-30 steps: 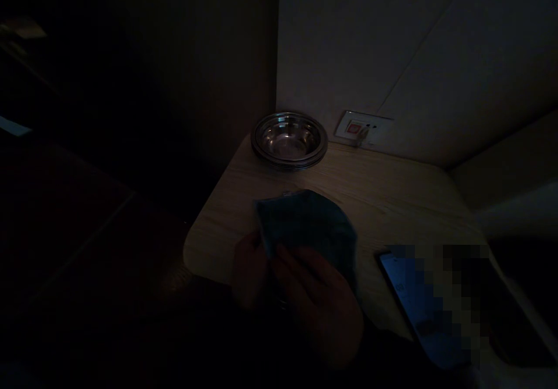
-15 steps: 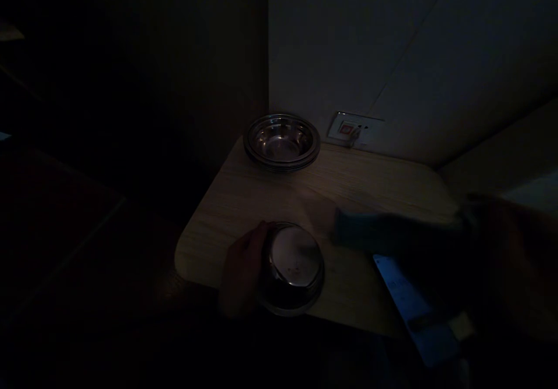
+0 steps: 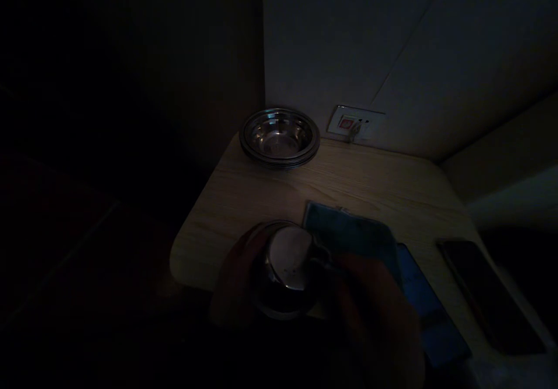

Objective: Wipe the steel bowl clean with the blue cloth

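A shiny metal bowl [image 3: 288,258] is turned bottom up near the front edge of the small table. My left hand [image 3: 235,281] is wrapped around its left side. On the bowl's right, my right hand [image 3: 377,302] is closed on a dark teal cloth [image 3: 353,232]. The cloth spreads out beyond the fingers, and a dark fold of it seems to reach the bowl's right side. Dim light hides the fingertips and the exact contact.
Several nested metal bowls [image 3: 279,139] stand at the table's back left corner. Behind is a wall socket with a red switch [image 3: 347,122]. A phone with a bluish screen [image 3: 429,313] lies partly behind my right hand; a dark phone-like slab [image 3: 490,296] lies right. The wooden table [image 3: 392,174] meets the wall.
My right hand has come in from the right with the cloth, up beside the bowl. The dark slab at right is now uncovered. My left hand still holds the bowl.
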Action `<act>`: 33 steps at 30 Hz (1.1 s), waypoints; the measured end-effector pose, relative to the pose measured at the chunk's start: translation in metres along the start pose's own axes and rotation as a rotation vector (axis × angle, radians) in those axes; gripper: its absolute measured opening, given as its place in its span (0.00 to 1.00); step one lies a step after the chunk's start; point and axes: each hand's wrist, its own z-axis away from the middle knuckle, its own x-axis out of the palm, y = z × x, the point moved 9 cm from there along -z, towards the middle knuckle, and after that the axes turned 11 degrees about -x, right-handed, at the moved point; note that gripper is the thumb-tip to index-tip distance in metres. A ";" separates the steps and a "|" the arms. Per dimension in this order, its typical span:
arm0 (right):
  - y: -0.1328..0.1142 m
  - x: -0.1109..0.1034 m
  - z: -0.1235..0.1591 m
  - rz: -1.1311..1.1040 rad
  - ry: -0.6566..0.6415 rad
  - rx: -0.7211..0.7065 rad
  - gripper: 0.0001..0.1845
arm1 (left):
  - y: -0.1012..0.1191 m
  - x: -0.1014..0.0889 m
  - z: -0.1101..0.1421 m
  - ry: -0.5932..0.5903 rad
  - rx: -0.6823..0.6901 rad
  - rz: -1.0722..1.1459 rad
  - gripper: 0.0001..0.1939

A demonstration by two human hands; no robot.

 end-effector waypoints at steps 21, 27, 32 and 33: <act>0.004 0.010 0.022 0.048 -0.048 -0.092 0.14 | 0.004 -0.006 0.001 0.254 0.030 0.013 0.22; -0.013 0.019 0.010 -0.020 -0.028 -0.142 0.14 | -0.005 -0.007 -0.007 0.183 -0.088 0.021 0.27; -0.024 0.023 0.005 -0.016 -0.080 -0.236 0.16 | 0.000 -0.008 -0.006 0.223 -0.071 0.014 0.26; -0.026 0.023 0.006 -0.005 -0.092 -0.267 0.16 | 0.001 -0.007 -0.006 0.225 -0.062 0.012 0.25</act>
